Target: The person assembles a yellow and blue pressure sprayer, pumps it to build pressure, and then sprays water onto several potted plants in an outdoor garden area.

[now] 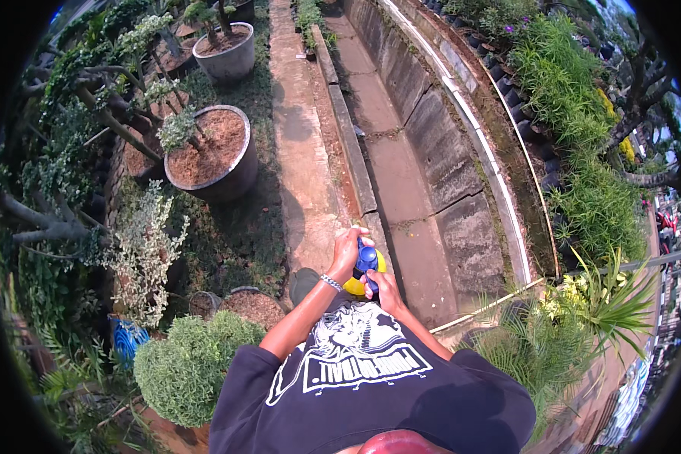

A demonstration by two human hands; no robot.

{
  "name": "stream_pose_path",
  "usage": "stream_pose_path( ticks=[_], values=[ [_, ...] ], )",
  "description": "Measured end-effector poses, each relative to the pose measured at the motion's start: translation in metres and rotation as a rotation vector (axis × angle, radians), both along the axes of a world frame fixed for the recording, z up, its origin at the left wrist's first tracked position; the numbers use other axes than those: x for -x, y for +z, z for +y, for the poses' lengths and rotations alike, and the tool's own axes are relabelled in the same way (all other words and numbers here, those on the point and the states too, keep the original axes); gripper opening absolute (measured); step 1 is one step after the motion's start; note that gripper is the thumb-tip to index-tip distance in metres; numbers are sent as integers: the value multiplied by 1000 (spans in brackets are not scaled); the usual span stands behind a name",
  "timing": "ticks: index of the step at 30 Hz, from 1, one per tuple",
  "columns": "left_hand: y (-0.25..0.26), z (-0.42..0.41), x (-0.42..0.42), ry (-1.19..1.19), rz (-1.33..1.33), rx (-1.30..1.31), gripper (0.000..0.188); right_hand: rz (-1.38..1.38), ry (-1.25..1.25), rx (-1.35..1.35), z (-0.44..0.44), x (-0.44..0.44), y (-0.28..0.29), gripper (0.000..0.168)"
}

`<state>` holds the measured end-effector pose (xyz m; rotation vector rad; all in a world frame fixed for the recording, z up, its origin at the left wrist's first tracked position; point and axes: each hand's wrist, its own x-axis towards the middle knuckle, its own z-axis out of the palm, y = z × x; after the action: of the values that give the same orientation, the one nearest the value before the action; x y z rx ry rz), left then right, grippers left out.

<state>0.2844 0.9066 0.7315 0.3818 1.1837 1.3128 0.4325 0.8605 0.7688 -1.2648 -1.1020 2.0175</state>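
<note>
A pump sprayer with a yellow tank (381,262) and a blue top (367,258) is in front of my waist, seen from above. My left hand (347,249) is closed around the far end of its blue handle, and a braided bracelet circles that wrist. Around the near end of the blue part, my right hand (385,288) curls its fingers. Both hands cover much of the sprayer, and its underside is hidden, so I cannot tell whether it rests on anything.
A concrete path (303,164) runs ahead, with a low curb (349,142) and a sunken concrete drain (383,147) on its right. Large potted bonsai trees (210,153) stand to the left. Nearby are a rounded bush (193,363), a coiled blue hose (129,342) and a thin pole (482,309).
</note>
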Motion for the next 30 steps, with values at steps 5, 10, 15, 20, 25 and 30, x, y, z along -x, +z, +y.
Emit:
stream_pose_path(
  ticks=[5, 10, 15, 20, 25, 30],
  values=[
    [-20, 89, 33, 72, -90, 47, 34, -21, 90, 34, 94, 32, -23, 35],
    [-51, 190, 103, 120, -51, 53, 35, 19, 118, 52, 200, 103, -64, 34],
    [-95, 297, 197, 226, -55, 98, 35, -22, 170, 45, 316, 199, -94, 36],
    [-75, 390, 276, 340, 17, 51, 36, -24, 311, -14, 432, 276, -63, 40],
    [-91, 497, 339, 442, -19, 123, 36, -22, 428, 8, 554, 339, -98, 39],
    [-123, 618, 393, 533, 21, 48, 41, -66, 466, -23, 689, 403, -100, 39]
  ],
)
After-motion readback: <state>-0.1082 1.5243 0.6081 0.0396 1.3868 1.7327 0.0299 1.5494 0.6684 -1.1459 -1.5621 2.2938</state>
